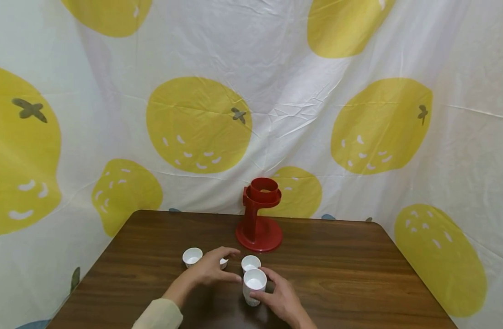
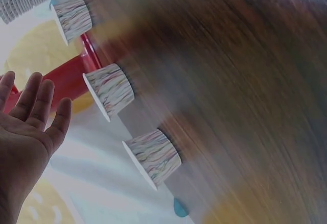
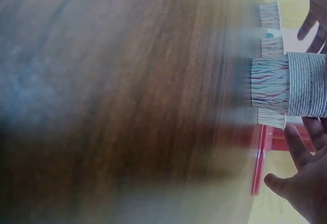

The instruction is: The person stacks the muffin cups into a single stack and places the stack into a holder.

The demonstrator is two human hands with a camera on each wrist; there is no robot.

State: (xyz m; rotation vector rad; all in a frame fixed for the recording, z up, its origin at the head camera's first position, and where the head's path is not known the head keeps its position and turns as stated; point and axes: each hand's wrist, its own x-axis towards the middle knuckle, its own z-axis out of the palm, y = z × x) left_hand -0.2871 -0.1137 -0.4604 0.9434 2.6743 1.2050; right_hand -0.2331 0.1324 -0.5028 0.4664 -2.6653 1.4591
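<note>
My right hand (image 1: 280, 297) holds a stack of white paper cups (image 1: 253, 292) upright on the table, thumb in front and a finger behind. The stack's rims (image 3: 306, 83) are pressed close together, and the lowest cup shows thin coloured wavy lines. My left hand (image 1: 214, 267) is left of the stack with its fingers spread and nothing in it. Partly behind it is a single paper cup (image 1: 224, 263); another paper cup (image 1: 192, 257) is farther left. A third paper cup (image 1: 250, 262) stands just behind the stack. In the left wrist view, the left fingers (image 2: 43, 101) are extended.
A red stand (image 1: 257, 224) with a round base and a ring-shaped holder on top is behind the cups. The brown wooden table (image 1: 338, 269) ends at a white cloth (image 1: 284, 128) printed with yellow lemons.
</note>
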